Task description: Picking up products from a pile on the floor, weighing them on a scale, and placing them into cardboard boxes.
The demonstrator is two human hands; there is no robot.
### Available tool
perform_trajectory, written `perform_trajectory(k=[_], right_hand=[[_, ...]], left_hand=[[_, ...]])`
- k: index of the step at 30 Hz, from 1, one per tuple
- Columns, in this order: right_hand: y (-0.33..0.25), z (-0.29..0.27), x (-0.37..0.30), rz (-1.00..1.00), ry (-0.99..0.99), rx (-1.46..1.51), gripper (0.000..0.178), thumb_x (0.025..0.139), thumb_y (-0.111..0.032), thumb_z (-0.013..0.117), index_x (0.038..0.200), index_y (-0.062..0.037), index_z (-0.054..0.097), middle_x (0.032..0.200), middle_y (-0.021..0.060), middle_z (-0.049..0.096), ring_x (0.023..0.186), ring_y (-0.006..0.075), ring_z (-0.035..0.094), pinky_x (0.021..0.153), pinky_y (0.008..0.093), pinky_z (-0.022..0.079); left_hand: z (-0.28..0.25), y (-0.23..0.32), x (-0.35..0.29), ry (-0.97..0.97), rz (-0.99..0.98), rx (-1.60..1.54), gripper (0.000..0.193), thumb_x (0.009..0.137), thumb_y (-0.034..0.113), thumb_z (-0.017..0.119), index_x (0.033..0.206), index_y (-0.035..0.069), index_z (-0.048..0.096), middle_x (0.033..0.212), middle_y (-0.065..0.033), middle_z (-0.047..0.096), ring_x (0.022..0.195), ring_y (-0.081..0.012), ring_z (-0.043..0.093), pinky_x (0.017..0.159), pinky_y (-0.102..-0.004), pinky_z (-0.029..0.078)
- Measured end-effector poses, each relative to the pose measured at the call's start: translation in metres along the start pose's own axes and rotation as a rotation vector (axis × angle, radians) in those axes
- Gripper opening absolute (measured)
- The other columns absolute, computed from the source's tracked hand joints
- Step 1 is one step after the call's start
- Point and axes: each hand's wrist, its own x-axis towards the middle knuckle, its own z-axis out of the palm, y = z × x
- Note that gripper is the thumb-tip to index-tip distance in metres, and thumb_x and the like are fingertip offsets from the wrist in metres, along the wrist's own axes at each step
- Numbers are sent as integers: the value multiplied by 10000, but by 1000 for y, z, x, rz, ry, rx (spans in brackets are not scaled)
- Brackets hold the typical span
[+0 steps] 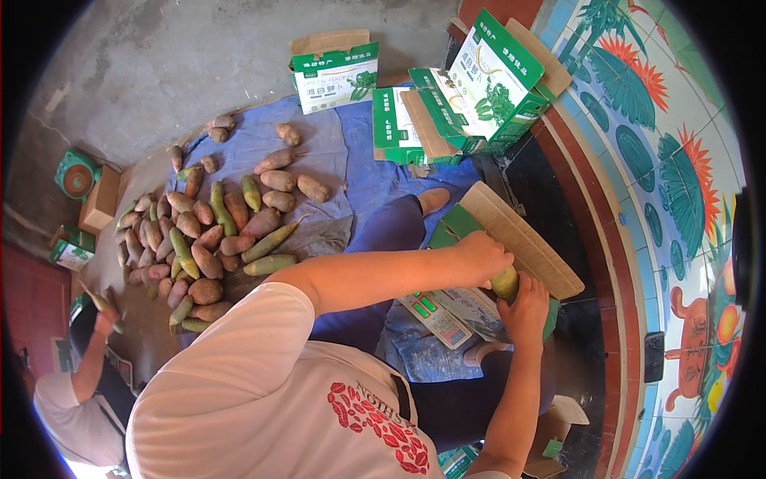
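A green radish [504, 283] is held between my hands over an open green-and-white carton [459, 227]. My left hand [483, 257] is closed at the radish's upper end. Around its lower side curl the fingers of my right hand [527, 307]. The carton's brown cardboard flap [531, 251] stands up beyond my hands. At the carton's near left side shows a digital scale [440, 321] with lit green digits; whether the carton rests on it I cannot tell. My forearms hide part of the carton's inside.
Left on the blue tarp [319, 144] lies a heap of sweet potatoes [206, 263] with green radishes [183, 254]. Cartons [335, 76] stand behind, against the wall. A phone [653, 357] is by the painted tiles. A co-worker [76, 399] at lower left holds a long vegetable.
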Motion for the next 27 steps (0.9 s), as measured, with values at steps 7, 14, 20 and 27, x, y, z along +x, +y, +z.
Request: perform_trajectory(k=[7, 14, 20, 27], right_hand=[[5, -2, -9, 140, 22, 167, 458, 664, -138, 685, 1063, -9, 503, 986, 180, 562, 936, 349, 522, 815, 416, 414], [6, 0, -26, 204, -307, 190, 304, 723, -216, 670, 950, -29, 593, 874, 153, 613, 849, 325, 571, 746, 408, 452], [4, 2, -25, 125, -328, 118, 265, 711, -185, 674, 921, -40, 603, 854, 141, 614, 834, 306, 580, 732, 396, 458], [5, 11, -21, 98, -379, 14, 212, 677, -135, 685, 870, -77, 618, 791, 117, 596, 804, 291, 587, 703, 395, 469]], left_hand=[[16, -10, 9, 37, -79, -141, 421, 639, 271, 741, 916, 31, 534, 825, -133, 598, 828, -295, 605, 684, -389, 482], [45, -21, 23, -190, -272, -15, 270, 659, 209, 656, 876, 48, 662, 904, -126, 654, 864, -252, 632, 700, -366, 500], [58, -6, 45, -466, -342, -16, 326, 696, 253, 626, 963, 71, 670, 983, -108, 650, 928, -227, 626, 744, -347, 497], [85, 5, 61, -617, -266, -190, 370, 681, 307, 656, 935, 38, 669, 953, -137, 651, 891, -274, 628, 741, -396, 496]])
